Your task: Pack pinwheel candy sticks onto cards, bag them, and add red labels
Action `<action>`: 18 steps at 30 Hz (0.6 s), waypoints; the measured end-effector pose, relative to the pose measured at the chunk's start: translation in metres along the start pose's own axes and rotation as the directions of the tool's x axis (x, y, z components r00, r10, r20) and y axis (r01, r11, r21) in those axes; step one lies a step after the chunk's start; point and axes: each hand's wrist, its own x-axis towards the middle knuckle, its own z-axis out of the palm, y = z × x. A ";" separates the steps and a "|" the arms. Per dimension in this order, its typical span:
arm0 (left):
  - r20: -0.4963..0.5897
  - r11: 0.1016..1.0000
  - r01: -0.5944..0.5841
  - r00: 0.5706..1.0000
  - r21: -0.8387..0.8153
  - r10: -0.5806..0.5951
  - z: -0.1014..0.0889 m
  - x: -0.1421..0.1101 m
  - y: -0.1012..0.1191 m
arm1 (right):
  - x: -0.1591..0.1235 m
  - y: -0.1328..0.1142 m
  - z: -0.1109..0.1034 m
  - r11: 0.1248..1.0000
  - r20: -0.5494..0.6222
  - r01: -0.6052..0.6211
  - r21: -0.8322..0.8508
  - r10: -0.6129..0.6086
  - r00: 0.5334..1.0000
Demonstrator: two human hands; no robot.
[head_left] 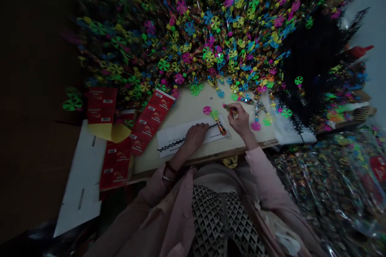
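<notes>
My left hand (195,136) presses down on a black toothed plastic strip (177,143), which lies across a white paper sheet (171,140). My right hand (237,114) pinches a small candy stick (229,108) with a pink end. Just left of it, a wrapped candy stick with a green-and-yellow pinwheel (218,122) lies on the paper, and a loose pink pinwheel (206,110) sits on the pale wooden board (193,106). Both hands are over this board.
A huge heap of pinwheel candy sticks (181,28) rises beyond the board. Red printed cards (150,120) lie at its left, beside white cardboard (81,172). Black toothed strips (310,56) stand at right, above clear bags of candy (331,180).
</notes>
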 end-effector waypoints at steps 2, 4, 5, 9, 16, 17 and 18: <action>-0.006 1.000 -0.011 1.000 0.000 0.011 0.001 0.001 -0.002 | -0.022 -0.014 0.005 0.988 0.002 0.141 0.062 -0.141 0.990; -0.009 1.000 -0.018 1.000 -0.005 0.018 0.002 0.002 -0.003 | -0.041 -0.025 0.015 0.958 0.054 0.286 0.012 -0.286 0.957; -0.006 1.000 -0.020 1.000 -0.009 0.020 0.003 0.003 -0.004 | -0.050 -0.028 0.022 0.941 0.060 0.335 -0.037 -0.333 0.941; 0.000 0.999 -0.021 1.000 -0.025 0.021 0.004 0.003 -0.004 | -0.070 -0.034 0.043 0.930 -0.070 0.330 -0.160 -0.344 0.936; -0.020 1.000 -0.019 1.000 -0.020 0.018 0.003 0.001 -0.003 | -0.069 -0.041 0.045 0.963 -0.196 0.183 -0.198 -0.222 0.955; -0.021 1.000 -0.018 1.000 -0.016 0.018 0.004 0.001 -0.003 | -0.067 -0.043 0.044 0.972 -0.223 0.134 -0.193 -0.177 0.959; -0.022 1.000 -0.016 1.000 -0.012 0.016 0.004 0.001 -0.003 | -0.065 -0.045 0.044 0.979 -0.241 0.068 -0.192 -0.114 0.964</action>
